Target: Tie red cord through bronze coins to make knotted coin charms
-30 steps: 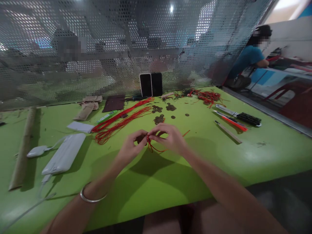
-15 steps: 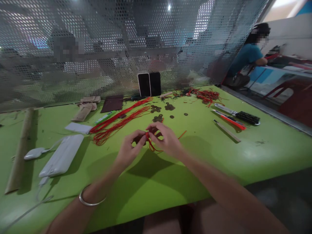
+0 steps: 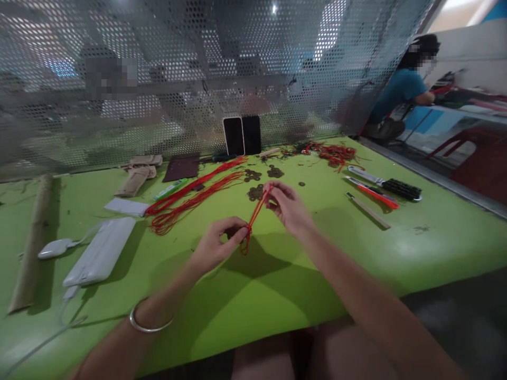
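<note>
My left hand [image 3: 217, 246] pinches one end of a short red cord [image 3: 255, 215] above the green table [image 3: 277, 295]. My right hand [image 3: 288, 206] pinches the cord's other end, farther back and higher. The cord runs taut between the two hands. A small dark piece seems to sit under my left fingers, but I cannot make it out. Behind the hands lie a bundle of long red cords [image 3: 190, 198] and several dark round coins [image 3: 257, 182].
At the left lie a white power bank [image 3: 101, 252], a white mouse-like device [image 3: 53, 247] and a bamboo stick [image 3: 31, 243]. Two phones [image 3: 242, 135] lean on the perforated metal screen [image 3: 198, 68]. Knives and cutters [image 3: 380, 190] lie right. A person in blue [image 3: 400, 97] sits far right.
My right hand has pulled away from the left, up and toward the back, drawing the red cord out straight. The left hand stayed about where it was.
</note>
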`<action>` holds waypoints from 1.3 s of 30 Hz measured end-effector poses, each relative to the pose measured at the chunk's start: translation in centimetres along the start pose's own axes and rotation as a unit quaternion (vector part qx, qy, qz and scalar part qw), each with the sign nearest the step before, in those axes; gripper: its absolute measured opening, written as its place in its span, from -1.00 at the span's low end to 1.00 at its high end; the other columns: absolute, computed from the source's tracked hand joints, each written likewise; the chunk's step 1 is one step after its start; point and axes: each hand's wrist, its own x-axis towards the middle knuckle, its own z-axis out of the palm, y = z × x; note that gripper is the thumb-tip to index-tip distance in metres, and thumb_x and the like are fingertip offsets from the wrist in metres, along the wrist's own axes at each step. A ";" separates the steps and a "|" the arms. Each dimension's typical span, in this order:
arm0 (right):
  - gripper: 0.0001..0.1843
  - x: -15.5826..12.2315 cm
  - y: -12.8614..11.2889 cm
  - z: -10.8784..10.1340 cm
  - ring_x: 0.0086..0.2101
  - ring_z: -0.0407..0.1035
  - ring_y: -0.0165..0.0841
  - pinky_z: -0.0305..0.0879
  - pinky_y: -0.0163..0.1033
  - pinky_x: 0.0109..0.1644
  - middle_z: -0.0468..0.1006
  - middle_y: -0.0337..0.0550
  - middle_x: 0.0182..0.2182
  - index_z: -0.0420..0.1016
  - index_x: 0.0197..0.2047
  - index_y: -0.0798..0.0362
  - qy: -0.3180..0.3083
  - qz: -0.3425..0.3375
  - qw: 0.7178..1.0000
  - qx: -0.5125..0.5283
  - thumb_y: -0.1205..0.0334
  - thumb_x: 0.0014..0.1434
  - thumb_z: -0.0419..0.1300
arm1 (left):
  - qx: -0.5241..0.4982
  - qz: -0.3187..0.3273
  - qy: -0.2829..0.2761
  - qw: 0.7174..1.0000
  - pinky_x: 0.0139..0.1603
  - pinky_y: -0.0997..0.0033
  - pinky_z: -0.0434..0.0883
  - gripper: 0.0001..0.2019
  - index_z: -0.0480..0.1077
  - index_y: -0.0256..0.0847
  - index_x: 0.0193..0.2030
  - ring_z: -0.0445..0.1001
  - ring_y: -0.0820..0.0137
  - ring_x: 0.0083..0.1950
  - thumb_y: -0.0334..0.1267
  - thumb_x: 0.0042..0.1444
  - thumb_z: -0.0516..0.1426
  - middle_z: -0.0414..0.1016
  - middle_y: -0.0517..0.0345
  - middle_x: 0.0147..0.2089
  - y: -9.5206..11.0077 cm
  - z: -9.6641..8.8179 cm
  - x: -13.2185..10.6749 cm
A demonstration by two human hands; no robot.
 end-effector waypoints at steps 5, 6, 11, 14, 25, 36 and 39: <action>-0.91 2.6 -0.7 -2.8 -0.57 0.33 -0.59 0.33 -0.52 -0.50 0.44 -0.32 -0.55 0.43 -0.44 0.08 0.128 0.039 0.986 0.095 0.25 0.04 0.25 | -0.062 -0.027 0.003 0.998 -0.50 0.53 0.30 -0.81 0.43 -0.25 -0.36 0.33 0.51 -0.50 -0.16 0.10 0.11 0.43 0.16 -0.47 -0.1 0.1 0.1; -0.91 3.1 -0.7 -3.5 -0.57 0.33 -0.59 0.34 -0.52 -0.50 0.44 -0.32 -0.55 0.42 -0.44 0.08 0.151 0.047 0.981 0.110 0.28 0.07 0.22 | -0.076 -0.032 0.002 0.997 -0.50 0.53 0.30 -0.80 0.43 -0.25 -0.37 0.33 0.51 -0.51 -0.16 0.09 0.11 0.43 0.16 -0.47 -0.1 0.1 0.1; -0.90 4.7 -0.9 -6.8 -0.50 0.37 -0.55 0.39 -0.47 -0.43 0.42 -0.27 -0.45 0.31 -0.41 0.04 0.260 -0.033 0.963 0.061 0.25 0.14 0.12 | -0.147 -0.054 0.034 0.987 -0.52 0.54 0.31 -0.79 0.43 -0.27 -0.36 0.34 0.51 -0.51 -0.14 0.06 0.14 0.43 0.14 -0.47 -0.5 0.0 0.1; -0.91 3.5 -1.4 -6.1 -0.48 0.34 -0.52 0.35 -0.42 -0.45 0.38 -0.27 -0.36 0.27 -0.27 -0.03 0.286 -0.159 0.943 -0.069 0.17 0.15 0.10 | -0.174 -0.059 0.096 0.978 -0.53 0.56 0.32 -0.78 0.42 -0.28 -0.35 0.36 0.52 -0.51 -0.13 0.06 0.15 0.43 0.16 -0.48 -0.8 -0.1 0.3; -0.68 -3.3 1.5 2.1 -0.53 0.18 -0.45 0.01 -0.35 -0.45 0.34 -0.25 -0.56 0.31 -0.45 0.09 -0.233 -0.209 0.803 -0.507 0.14 0.27 -0.04 | -0.171 -0.046 0.157 0.972 -0.54 0.59 0.29 -0.78 0.39 -0.28 -0.34 0.31 0.57 -0.55 -0.13 0.06 0.15 0.37 0.24 -0.52 -1.7 -0.2 0.8; -0.75 -3.1 1.2 1.7 -0.59 0.06 -0.49 -0.08 -0.35 -0.48 0.25 -0.30 -0.61 0.21 -0.54 0.07 -0.289 -0.213 0.780 -0.512 0.30 0.18 0.00 | -0.191 -0.037 0.211 0.958 -0.56 0.58 0.32 -0.76 0.39 -0.27 -0.36 0.32 0.57 -0.58 -0.10 0.02 0.17 0.36 0.23 -0.54 -0.8 -0.3 1.0; -0.76 -3.0 1.0 1.7 -0.59 0.02 -0.50 -0.10 -0.35 -0.49 0.20 -0.33 -0.62 0.18 -0.56 0.07 -0.298 -0.215 0.776 -0.513 0.32 0.15 0.02 | -0.207 -0.045 0.217 0.953 -0.56 0.59 0.32 -0.77 0.40 -0.28 -0.36 0.31 0.58 -0.59 -0.11 0.02 0.18 0.34 0.25 -0.55 -0.8 -0.4 1.1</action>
